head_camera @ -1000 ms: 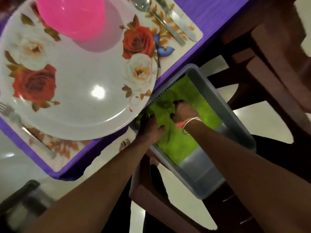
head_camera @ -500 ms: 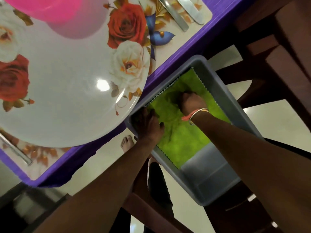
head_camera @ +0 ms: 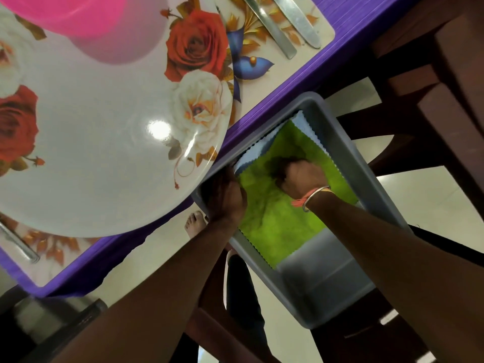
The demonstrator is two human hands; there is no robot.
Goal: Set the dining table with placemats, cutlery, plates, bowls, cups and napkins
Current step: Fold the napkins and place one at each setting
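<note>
A grey bin [head_camera: 366, 174] sits on a chair seat beside the table. Inside lies a green napkin [head_camera: 282, 226], with a light blue napkin [head_camera: 258, 150] showing beneath its far edge. My right hand [head_camera: 301, 179] bunches the middle of the green napkin in curled fingers. My left hand [head_camera: 225, 195] is at the bin's left rim, fingers curled on the green napkin's edge. On the table a floral plate [head_camera: 91, 153] with a pink bowl [head_camera: 73, 14] rests on a floral placemat [head_camera: 262, 74].
A knife [head_camera: 296, 19] and a spoon handle [head_camera: 269, 30] lie right of the plate, a fork [head_camera: 15, 242] at its left. The purple table edge [head_camera: 327, 64] overhangs the bin. Dark wooden chairs [head_camera: 445, 100] stand at right. My bare foot [head_camera: 193, 224] is on the floor.
The green napkin has been pulled toward me and bunched, uncovering the light blue napkin beneath. My view has moved closer to the bin and plate.
</note>
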